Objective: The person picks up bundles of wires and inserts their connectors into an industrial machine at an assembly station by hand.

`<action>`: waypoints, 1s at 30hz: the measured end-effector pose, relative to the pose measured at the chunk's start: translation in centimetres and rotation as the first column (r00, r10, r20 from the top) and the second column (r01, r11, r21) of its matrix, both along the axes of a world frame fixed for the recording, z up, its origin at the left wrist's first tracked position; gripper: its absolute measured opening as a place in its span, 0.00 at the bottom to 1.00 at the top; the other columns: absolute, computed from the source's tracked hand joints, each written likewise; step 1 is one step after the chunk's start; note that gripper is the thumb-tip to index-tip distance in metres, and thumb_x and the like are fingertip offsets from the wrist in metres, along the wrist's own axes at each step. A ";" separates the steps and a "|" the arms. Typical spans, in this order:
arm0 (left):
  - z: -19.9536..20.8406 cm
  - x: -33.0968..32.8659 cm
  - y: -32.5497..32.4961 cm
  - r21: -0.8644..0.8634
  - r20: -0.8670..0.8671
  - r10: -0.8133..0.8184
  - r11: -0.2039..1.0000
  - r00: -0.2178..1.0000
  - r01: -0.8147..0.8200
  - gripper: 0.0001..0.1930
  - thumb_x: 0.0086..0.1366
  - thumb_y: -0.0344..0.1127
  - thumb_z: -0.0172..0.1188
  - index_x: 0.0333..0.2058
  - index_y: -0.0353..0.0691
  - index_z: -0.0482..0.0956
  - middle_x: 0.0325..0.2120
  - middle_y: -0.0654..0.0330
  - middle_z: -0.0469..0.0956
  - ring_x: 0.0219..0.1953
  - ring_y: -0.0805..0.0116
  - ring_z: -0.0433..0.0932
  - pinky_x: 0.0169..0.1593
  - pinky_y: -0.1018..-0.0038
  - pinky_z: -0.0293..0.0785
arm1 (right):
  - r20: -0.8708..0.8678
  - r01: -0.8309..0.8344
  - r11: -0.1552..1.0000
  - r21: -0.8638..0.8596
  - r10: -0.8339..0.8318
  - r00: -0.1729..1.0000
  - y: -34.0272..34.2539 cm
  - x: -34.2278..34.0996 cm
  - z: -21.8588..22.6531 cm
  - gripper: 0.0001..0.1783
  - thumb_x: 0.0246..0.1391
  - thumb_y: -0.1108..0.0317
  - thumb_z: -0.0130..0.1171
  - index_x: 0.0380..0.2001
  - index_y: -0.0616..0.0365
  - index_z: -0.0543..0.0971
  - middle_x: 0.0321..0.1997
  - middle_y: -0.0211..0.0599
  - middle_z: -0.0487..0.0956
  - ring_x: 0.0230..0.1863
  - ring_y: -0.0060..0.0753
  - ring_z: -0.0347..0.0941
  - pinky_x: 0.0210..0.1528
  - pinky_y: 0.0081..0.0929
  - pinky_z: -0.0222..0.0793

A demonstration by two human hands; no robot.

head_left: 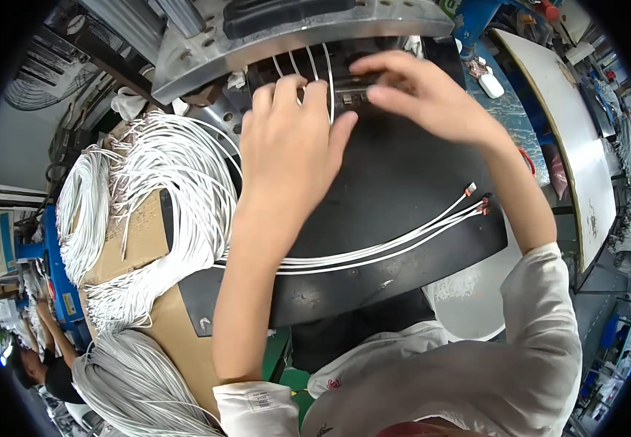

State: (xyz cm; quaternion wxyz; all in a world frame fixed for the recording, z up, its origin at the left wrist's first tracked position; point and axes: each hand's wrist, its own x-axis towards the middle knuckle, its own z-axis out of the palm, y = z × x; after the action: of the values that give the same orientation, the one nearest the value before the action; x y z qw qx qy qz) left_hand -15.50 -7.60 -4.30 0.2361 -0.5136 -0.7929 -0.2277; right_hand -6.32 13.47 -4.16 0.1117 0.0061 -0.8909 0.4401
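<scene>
Several thin white cables point(328, 62) run down from under a metal press point(286, 40). My left hand point(285, 138) is over them, its fingers bent around the strands and its thumb held out to the side; its fingertips are hidden. To the right, my right hand point(432, 98) hovers at the front of the press, thumb and forefinger apart with nothing visible between them. A few finished-looking white cables point(374, 255) lie across the black work surface point(395, 189), their small connectors point(470, 190) with orange-red parts at the right end.
Large bundles of white cable point(184, 167) lie on cardboard point(141, 247) at left, with a greyer bundle point(137, 386) below. A white stool point(468, 298) stands right of my lap. Beyond are a blue bench point(516, 116) and pale table point(570, 146). Another person point(42, 364) works far left.
</scene>
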 end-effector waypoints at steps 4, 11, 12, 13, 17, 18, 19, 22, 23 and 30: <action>0.6 9.6 -10.1 0.411 0.786 -0.515 0.849 0.343 0.332 0.36 0.58 0.56 0.69 0.49 0.24 0.79 0.44 0.42 0.82 0.48 0.46 0.81 0.51 0.57 0.78 | -0.111 -0.744 0.478 -0.468 0.803 0.586 -3.1 14.0 -1.4 0.31 0.59 0.62 0.68 0.60 0.69 0.73 0.60 0.55 0.73 0.52 0.43 0.76 0.54 0.37 0.73; -14.5 19.2 -22.6 0.258 0.752 -0.483 0.842 -0.449 -0.473 0.34 0.71 0.60 0.52 0.57 0.30 0.70 0.41 0.49 0.79 0.40 0.59 0.79 0.38 0.65 0.76 | 0.310 0.310 0.014 -0.951 -0.024 0.951 -12.2 29.9 -21.3 0.24 0.66 0.53 0.54 0.59 0.55 0.72 0.61 0.33 0.75 0.57 0.36 0.72 0.55 0.35 0.68; -15.2 19.6 -22.4 0.149 0.718 -0.564 0.697 -0.408 -0.701 0.34 0.72 0.61 0.49 0.57 0.31 0.68 0.37 0.52 0.79 0.34 0.63 0.78 0.32 0.64 0.77 | 0.317 0.318 0.008 -0.948 -0.028 0.948 -12.9 29.7 -22.2 0.24 0.66 0.53 0.54 0.59 0.55 0.72 0.61 0.33 0.75 0.57 0.36 0.72 0.55 0.35 0.68; -16.3 19.8 -22.7 0.141 0.717 -0.559 0.702 -0.417 -0.698 0.34 0.72 0.61 0.49 0.57 0.31 0.68 0.37 0.52 0.79 0.34 0.63 0.78 0.32 0.64 0.77 | 0.432 0.416 -0.116 -0.902 -0.261 0.863 -13.9 29.3 -23.2 0.24 0.65 0.50 0.50 0.56 0.56 0.74 0.60 0.35 0.76 0.58 0.37 0.72 0.58 0.38 0.66; -19.4 19.0 -22.6 0.122 0.871 -0.414 0.706 -0.266 -0.698 0.24 0.74 0.52 0.48 0.55 0.37 0.67 0.41 0.54 0.79 0.36 0.62 0.80 0.32 0.65 0.78 | 0.453 0.372 -0.263 -0.890 -0.414 0.790 -15.0 27.1 -22.7 0.26 0.64 0.49 0.48 0.56 0.55 0.74 0.62 0.34 0.75 0.63 0.38 0.68 0.66 0.40 0.59; -18.5 18.8 -21.7 0.089 0.868 -0.418 0.663 -0.269 -0.743 0.20 0.74 0.48 0.47 0.53 0.36 0.69 0.41 0.53 0.79 0.35 0.61 0.80 0.34 0.64 0.79 | 0.407 0.321 -0.266 -0.909 -0.397 0.823 -14.9 27.0 -22.6 0.26 0.64 0.49 0.49 0.58 0.55 0.73 0.63 0.33 0.74 0.66 0.38 0.66 0.68 0.40 0.57; -17.4 18.6 -20.7 0.057 0.865 -0.423 0.616 -0.269 -0.786 0.17 0.75 0.43 0.47 0.51 0.35 0.71 0.42 0.52 0.79 0.34 0.60 0.81 0.35 0.63 0.80 | 0.404 0.318 -0.264 -0.910 -0.404 0.821 -14.8 27.0 -22.7 0.26 0.64 0.49 0.49 0.58 0.55 0.73 0.63 0.33 0.74 0.66 0.38 0.66 0.68 0.40 0.57; -17.3 17.9 -20.6 0.037 0.878 -0.393 0.624 -0.273 -0.781 0.15 0.75 0.40 0.47 0.51 0.35 0.71 0.43 0.51 0.79 0.34 0.58 0.82 0.36 0.62 0.81 | 0.376 0.306 -0.239 -0.922 -0.353 0.857 -14.5 27.4 -24.0 0.28 0.65 0.46 0.47 0.58 0.54 0.74 0.63 0.32 0.74 0.66 0.38 0.66 0.68 0.39 0.57; -17.7 18.0 -21.2 0.044 0.894 -0.356 0.676 -0.274 -0.736 0.16 0.74 0.42 0.47 0.53 0.36 0.69 0.44 0.51 0.79 0.36 0.57 0.82 0.35 0.63 0.81 | 0.377 0.307 -0.239 -0.921 -0.359 0.854 -14.5 27.6 -24.4 0.28 0.65 0.46 0.47 0.58 0.54 0.74 0.63 0.32 0.74 0.66 0.38 0.66 0.68 0.39 0.57; -19.1 17.5 -21.9 0.037 0.941 -0.265 0.700 -0.211 -0.713 0.16 0.74 0.41 0.48 0.52 0.36 0.70 0.41 0.51 0.80 0.37 0.58 0.82 0.32 0.66 0.81 | 0.402 0.342 -0.240 -0.908 -0.273 0.874 -13.7 27.9 -26.3 0.31 0.65 0.42 0.43 0.57 0.54 0.74 0.62 0.33 0.75 0.63 0.38 0.68 0.66 0.39 0.60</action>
State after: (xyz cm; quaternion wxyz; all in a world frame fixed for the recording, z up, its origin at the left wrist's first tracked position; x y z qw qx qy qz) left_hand 1.96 -29.47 -23.38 -0.2525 0.1372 -0.6357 -0.7164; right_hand 21.62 -0.23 -30.44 0.1628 -0.3124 -0.2243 0.9086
